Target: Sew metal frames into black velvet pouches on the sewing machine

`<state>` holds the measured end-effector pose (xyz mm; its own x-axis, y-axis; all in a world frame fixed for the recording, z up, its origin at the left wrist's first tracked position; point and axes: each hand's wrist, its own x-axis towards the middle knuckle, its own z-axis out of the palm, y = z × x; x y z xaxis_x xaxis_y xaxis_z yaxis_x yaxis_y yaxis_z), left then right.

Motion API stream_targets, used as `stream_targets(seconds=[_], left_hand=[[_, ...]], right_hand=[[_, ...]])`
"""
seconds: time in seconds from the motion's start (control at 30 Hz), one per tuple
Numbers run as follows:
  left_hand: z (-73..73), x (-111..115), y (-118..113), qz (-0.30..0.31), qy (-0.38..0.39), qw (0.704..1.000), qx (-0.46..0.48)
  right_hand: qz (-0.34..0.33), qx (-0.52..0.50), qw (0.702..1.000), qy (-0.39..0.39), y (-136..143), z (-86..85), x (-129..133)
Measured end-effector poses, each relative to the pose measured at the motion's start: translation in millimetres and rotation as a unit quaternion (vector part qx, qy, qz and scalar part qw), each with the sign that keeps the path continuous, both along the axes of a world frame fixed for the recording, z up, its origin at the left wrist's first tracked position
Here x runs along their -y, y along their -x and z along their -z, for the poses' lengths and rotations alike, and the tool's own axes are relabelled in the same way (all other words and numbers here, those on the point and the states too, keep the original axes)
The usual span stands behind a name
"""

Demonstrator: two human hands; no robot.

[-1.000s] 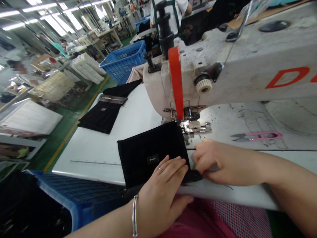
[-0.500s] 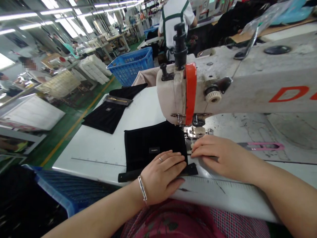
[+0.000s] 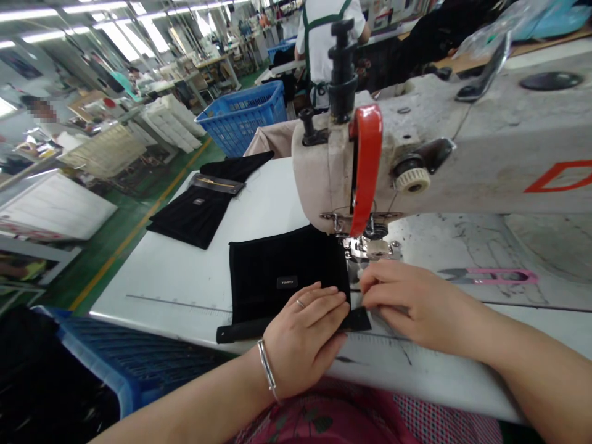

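A black fabric panel (image 3: 259,265) with a small dark label (image 3: 287,282) lies on the sewing machine bed. Its right edge runs up to the presser foot (image 3: 370,248). Along its near edge is a dark strip (image 3: 231,333). My left hand (image 3: 308,333) rests flat on the panel's lower right part, fingers stretched out. Beside the panel's right edge, just in front of the presser foot, my right hand (image 3: 407,302) has its fingers bent and pressed together. Whatever is between those fingertips, if anything, is hidden.
Pink-handled thread snips (image 3: 499,275) lie right of my right hand. Another black piece with a zipper (image 3: 217,183) sits at the table's far left. A blue crate (image 3: 106,364) of dark fabric stands at the near left, and a blue basket (image 3: 245,117) behind the table. A co-worker (image 3: 324,49) stands beyond.
The view has shifted slightly, so the machine head looks a little larger. My right fingertips sit slightly farther from the presser foot. My left hand stays on the panel.
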<state>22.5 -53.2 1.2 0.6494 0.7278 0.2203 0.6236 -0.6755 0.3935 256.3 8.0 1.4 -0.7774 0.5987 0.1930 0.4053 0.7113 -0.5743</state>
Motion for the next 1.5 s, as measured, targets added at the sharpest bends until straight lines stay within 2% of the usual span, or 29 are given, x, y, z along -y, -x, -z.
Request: stream_targets(seconds=[0.07,0.17,0.5,0.8,1.03,1.17,1.27,1.37,1.43,1.5], left_hand=[[-0.1,-5,4,0.021,-0.011,1.0,0.0],[0.9,-16,9,0.046,-0.019,0.999,0.01],[12.8,-72,23,0.105,-0.053,0.992,0.039],[20.1,-114,24,0.122,-0.078,0.988,0.057],[16.6,-118,22,0.124,-0.11,0.985,0.054],[13.8,-126,33,0.126,-0.093,0.984,0.081],[13.9,-131,38,0.13,-0.056,0.984,0.112],[12.9,-124,33,0.129,-0.044,0.983,0.122],[11.7,-115,25,0.118,-0.054,0.985,0.113],[11.1,-106,16,0.096,-0.067,0.988,0.097]], right_hand=[[0.026,-0.025,0.998,-0.047,1,6.3,-1],[0.026,-0.018,0.996,-0.089,3,14.3,-2],[0.058,0.004,0.993,-0.101,10,12.5,-4],[0.157,0.066,0.981,-0.094,16,19.1,-8],[0.174,0.036,0.977,-0.118,17,17.5,-7],[0.227,-0.01,0.96,-0.163,11,14.3,-12],[0.264,0.035,0.948,-0.176,7,12.6,-17],[0.283,0.089,0.937,-0.187,6,11.7,-17],[0.263,0.063,0.945,-0.185,9,12.1,-15],[0.21,0.017,0.964,-0.166,13,13.7,-13]])
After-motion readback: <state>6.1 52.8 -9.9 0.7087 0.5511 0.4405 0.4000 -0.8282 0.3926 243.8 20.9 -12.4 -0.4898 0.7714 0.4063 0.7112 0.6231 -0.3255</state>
